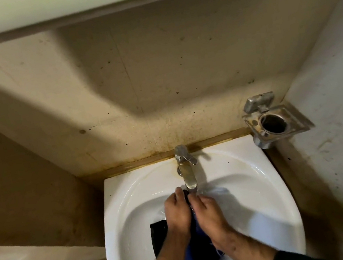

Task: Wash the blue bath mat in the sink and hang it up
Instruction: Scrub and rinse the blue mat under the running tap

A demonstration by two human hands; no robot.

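The blue bath mat (200, 256) lies bunched in the white sink (119, 206), dark and wet, with a black edge showing at the left. My left hand (177, 212) and my right hand (207, 212) both grip the mat's upper end, close together, just under the spout of the metal tap (187, 170). Water runs from the spout onto the fabric between my hands. Most of the mat is hidden under my hands and forearms.
A rusty metal tumbler holder (273, 119) is fixed to the wall at the right, above the sink's corner. A stained beige wall stands behind the tap. A ledge runs along the left, with a window corner at the bottom left.
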